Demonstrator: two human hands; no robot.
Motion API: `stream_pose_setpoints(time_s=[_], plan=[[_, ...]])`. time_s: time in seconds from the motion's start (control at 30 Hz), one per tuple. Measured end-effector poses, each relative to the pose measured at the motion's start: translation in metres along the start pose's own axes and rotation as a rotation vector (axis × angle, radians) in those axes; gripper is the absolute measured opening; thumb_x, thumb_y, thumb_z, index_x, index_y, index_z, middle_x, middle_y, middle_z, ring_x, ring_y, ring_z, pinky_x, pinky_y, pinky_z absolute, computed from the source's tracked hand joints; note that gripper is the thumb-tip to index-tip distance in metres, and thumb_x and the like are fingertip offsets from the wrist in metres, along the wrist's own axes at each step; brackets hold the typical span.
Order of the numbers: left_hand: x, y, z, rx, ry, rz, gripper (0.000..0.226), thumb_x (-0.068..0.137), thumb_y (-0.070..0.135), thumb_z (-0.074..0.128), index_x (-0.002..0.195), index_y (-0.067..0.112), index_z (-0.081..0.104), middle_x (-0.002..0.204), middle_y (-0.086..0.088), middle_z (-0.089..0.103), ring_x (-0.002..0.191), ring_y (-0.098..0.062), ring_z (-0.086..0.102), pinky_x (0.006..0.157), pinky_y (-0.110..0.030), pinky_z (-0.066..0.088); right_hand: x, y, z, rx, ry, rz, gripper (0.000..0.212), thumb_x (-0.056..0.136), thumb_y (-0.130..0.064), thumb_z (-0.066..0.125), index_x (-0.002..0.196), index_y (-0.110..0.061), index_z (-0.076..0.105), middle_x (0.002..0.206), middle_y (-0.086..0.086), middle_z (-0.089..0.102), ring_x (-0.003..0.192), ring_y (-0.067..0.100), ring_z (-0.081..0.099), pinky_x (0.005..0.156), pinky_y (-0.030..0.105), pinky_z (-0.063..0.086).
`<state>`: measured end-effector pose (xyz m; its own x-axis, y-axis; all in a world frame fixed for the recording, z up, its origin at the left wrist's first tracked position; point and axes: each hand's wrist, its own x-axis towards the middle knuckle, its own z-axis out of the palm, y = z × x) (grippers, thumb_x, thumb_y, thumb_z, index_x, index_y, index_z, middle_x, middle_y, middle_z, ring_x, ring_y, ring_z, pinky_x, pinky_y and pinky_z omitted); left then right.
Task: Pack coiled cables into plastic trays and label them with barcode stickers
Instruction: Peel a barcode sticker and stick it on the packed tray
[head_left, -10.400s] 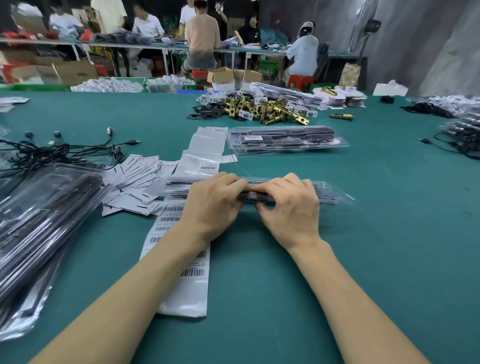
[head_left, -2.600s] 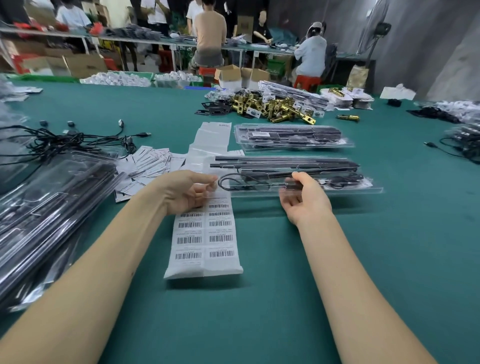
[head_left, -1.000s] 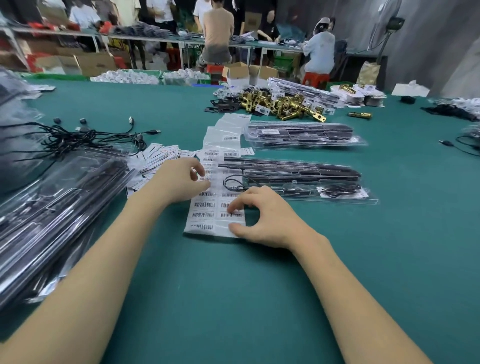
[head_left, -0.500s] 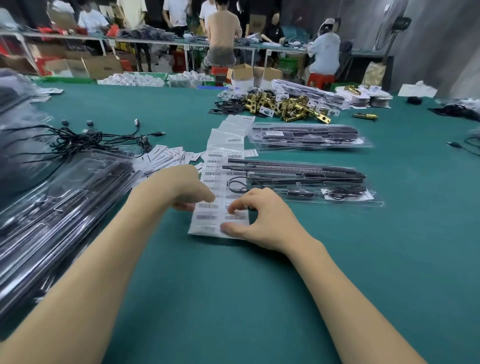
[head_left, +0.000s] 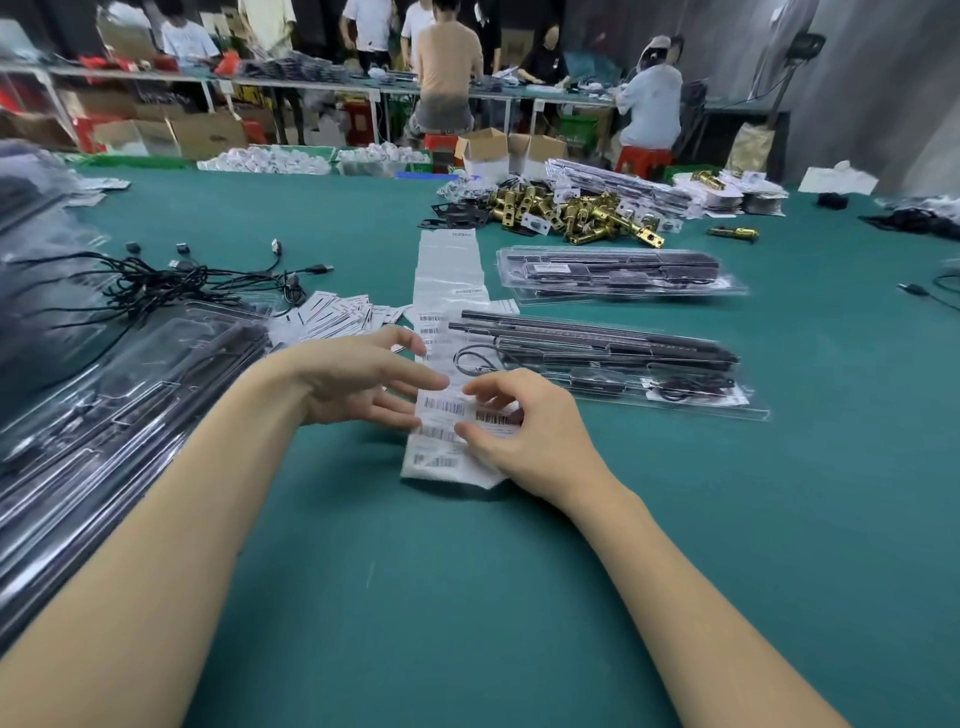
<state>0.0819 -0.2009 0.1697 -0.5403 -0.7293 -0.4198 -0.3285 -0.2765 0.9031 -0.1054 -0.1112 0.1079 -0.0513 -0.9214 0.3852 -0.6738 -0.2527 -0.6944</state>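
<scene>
Tray stack (head_left: 119, 415): clear plastic trays with dark contents, piled at the left edge of the frame, blurred toward the corner.
Loose cables (head_left: 171, 283): black cables with plug ends, tangled at upper left, beyond the tray stack.
Loose labels (head_left: 337, 317): small white printed slips, fanned out left of centre, between the loose cables and the sticker strip.
Left hand (head_left: 358, 379): held at centre-left with fingers spread and mostly straight; the fingertips are laid on the left side of the sticker strip, nothing is gripped.
Sticker strip (head_left: 441, 410): long white backing sheet of barcode stickers, laid at centre, running from near the hands toward the top of the frame; the far part is seen mostly stripped.
Right hand (head_left: 524, 431): placed at centre on the strip's right column; a barcode sticker (head_left: 496, 417) is pinched between curled thumb and forefinger.
Packed tray (head_left: 613, 364): clear tray with coiled cable and long dark bars, lying right of centre, just beyond the right hand, its left end overlapping the strip.
Second packed tray (head_left: 618, 273): similar tray stack, upper right of centre, apart from the first.
Brass parts (head_left: 571, 210): gold-coloured hardware heaped at upper centre-right.
Table (head_left: 467, 597): green surface bearing everything listed.
</scene>
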Motion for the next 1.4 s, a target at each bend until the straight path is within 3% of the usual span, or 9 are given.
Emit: stream_pose_setpoints(time_s=[0.07, 0.17, 0.3, 0.43, 0.5, 0.7, 0.9, 1.07, 1.4], plan=[[0.000, 0.000, 0.001, -0.087, -0.025, 0.021, 0.050, 0.069, 0.006, 0.084, 0.104, 0.017, 0.051, 0.098, -0.012, 0.072, 0.082, -0.026, 0.068, 0.078, -0.030, 0.057, 0.001, -0.001, -0.001, 0.097, 0.042, 0.056, 0.024, 0.078, -0.020, 0.082, 0.101, -0.023, 0.073, 0.098, -0.008, 0.069, 0.086, 0.004, 0.061, 0.078, 0.014, 0.049], [0.003, -0.002, 0.010, -0.234, 0.030, 0.025, 0.062, 0.072, 0.015, 0.074, 0.130, 0.003, 0.058, 0.118, -0.017, 0.071, 0.102, -0.030, 0.066, 0.101, -0.041, 0.050, 0.002, -0.002, -0.006, 0.234, 0.064, 0.125, 0.025, 0.079, -0.020, 0.081, 0.101, -0.028, 0.071, 0.101, -0.013, 0.071, 0.094, 0.003, 0.065, 0.083, 0.022, 0.055], [0.010, -0.006, 0.021, -0.430, 0.012, 0.026, 0.059, 0.078, 0.007, 0.068, 0.134, -0.003, 0.055, 0.127, -0.024, 0.065, 0.109, -0.036, 0.066, 0.092, -0.045, 0.057, 0.000, 0.000, -0.009, 0.201, 0.059, 0.118, 0.033, 0.078, -0.020, 0.082, 0.107, -0.025, 0.069, 0.105, -0.015, 0.070, 0.099, 0.000, 0.063, 0.086, 0.014, 0.049], [0.011, -0.007, 0.028, -0.303, -0.015, 0.011, 0.033, 0.080, 0.004, 0.068, 0.113, 0.001, 0.066, 0.108, -0.020, 0.073, 0.089, -0.029, 0.073, 0.071, -0.034, 0.063, 0.000, 0.005, -0.010, 0.086, 0.062, 0.116, 0.035, 0.076, -0.028, 0.083, 0.108, -0.028, 0.069, 0.108, -0.014, 0.068, 0.106, 0.006, 0.059, 0.091, 0.020, 0.046], [0.014, -0.009, 0.029, -0.228, 0.077, 0.012, 0.035, 0.081, -0.005, 0.070, 0.109, 0.009, 0.055, 0.098, -0.013, 0.075, 0.076, -0.025, 0.074, 0.062, -0.032, 0.062, 0.001, 0.008, -0.011, 0.012, 0.055, 0.108, 0.034, 0.076, -0.034, 0.082, 0.106, -0.034, 0.068, 0.108, -0.015, 0.065, 0.107, 0.004, 0.054, 0.090, 0.021, 0.044], [0.018, -0.015, 0.031, -0.051, 0.192, 0.056, 0.055, 0.078, -0.015, 0.072, 0.109, 0.016, 0.039, 0.096, -0.014, 0.072, 0.085, -0.028, 0.068, 0.086, -0.043, 0.056, 0.001, 0.008, -0.007, 0.010, 0.088, 0.034, 0.013, 0.076, -0.025, 0.082, 0.087, -0.027, 0.076, 0.089, -0.012, 0.068, 0.082, 0.005, 0.062, 0.074, 0.023, 0.050], [0.019, -0.013, 0.024, -0.010, 0.142, 0.017, 0.024, 0.082, -0.005, 0.072, 0.105, -0.007, 0.066, 0.093, -0.014, 0.076, 0.079, -0.021, 0.072, 0.067, -0.026, 0.060, -0.001, 0.005, -0.007, 0.056, 0.088, 0.111, 0.011, 0.075, -0.046, 0.076, 0.082, -0.038, 0.078, 0.078, -0.027, 0.071, 0.075, 0.001, 0.068, 0.071, 0.033, 0.058], [0.018, -0.013, 0.022, -0.104, 0.175, 0.049, 0.051, 0.075, -0.008, 0.077, 0.119, 0.001, 0.052, 0.127, -0.029, 0.062, 0.104, -0.037, 0.066, 0.104, -0.048, 0.049, -0.003, 0.000, -0.002, 0.069, 0.136, 0.112, 0.012, 0.074, -0.047, 0.078, 0.080, -0.036, 0.078, 0.078, -0.028, 0.071, 0.080, -0.001, 0.069, 0.072, 0.032, 0.058], [0.016, -0.015, 0.022, -0.116, 0.144, 0.080, 0.061, 0.069, -0.007, 0.082, 0.113, 0.011, 0.044, 0.124, -0.031, 0.061, 0.097, -0.035, 0.067, 0.106, -0.052, 0.047, -0.004, -0.005, -0.001, 0.078, 0.189, 0.128, 0.013, 0.079, -0.044, 0.079, 0.080, -0.031, 0.081, 0.071, -0.024, 0.072, 0.067, -0.004, 0.066, 0.063, 0.021, 0.052]])
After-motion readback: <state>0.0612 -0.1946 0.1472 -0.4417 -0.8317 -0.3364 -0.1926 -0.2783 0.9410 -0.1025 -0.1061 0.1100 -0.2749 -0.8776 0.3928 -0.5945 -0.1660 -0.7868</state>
